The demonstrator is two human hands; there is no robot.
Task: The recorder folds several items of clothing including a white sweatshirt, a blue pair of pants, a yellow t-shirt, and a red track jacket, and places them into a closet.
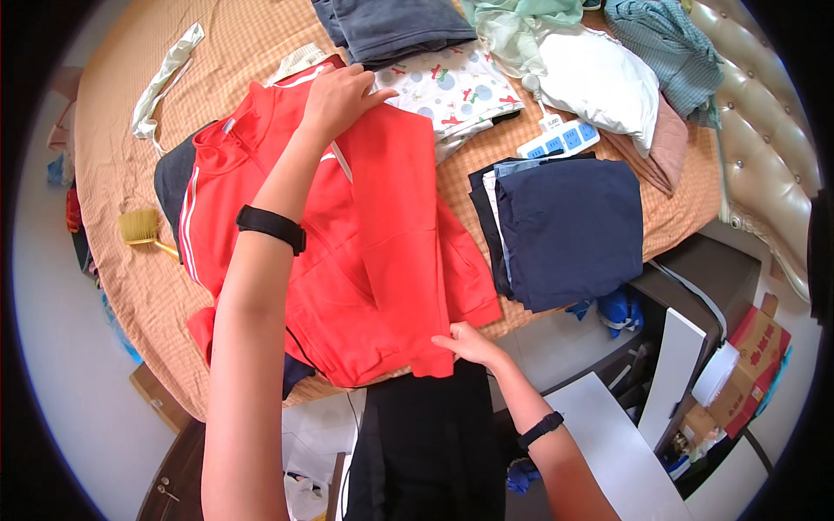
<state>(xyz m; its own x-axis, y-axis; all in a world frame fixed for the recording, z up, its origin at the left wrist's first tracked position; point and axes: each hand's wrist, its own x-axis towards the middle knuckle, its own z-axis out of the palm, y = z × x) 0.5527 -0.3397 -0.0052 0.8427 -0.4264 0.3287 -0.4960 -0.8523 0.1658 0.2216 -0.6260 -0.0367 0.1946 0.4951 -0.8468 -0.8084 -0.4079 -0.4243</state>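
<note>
A red jacket [347, 252] with white stripes along its sleeve lies spread over the near part of the bed. My left hand [334, 100] rests on its far shoulder, thumb spread out to the right; the fingertips are partly hidden. A sleeve is laid down along the jacket's right side. At that sleeve's near end, by the bed's front edge, my right hand [469, 344] pinches the cuff between thumb and fingers. Both of my wrists wear black bands. Dark cloth [174, 165] shows from beneath the jacket on the left.
On the bed's orange checked sheet [252, 52] lie a yellow brush [141, 227] and a white strap [169, 78]. Right of the jacket sit folded navy clothes [569, 230], a power strip [560, 139] and a white pillow [599, 82]. Grey folded clothes [400, 35] cover patterned cloth [447, 87] behind.
</note>
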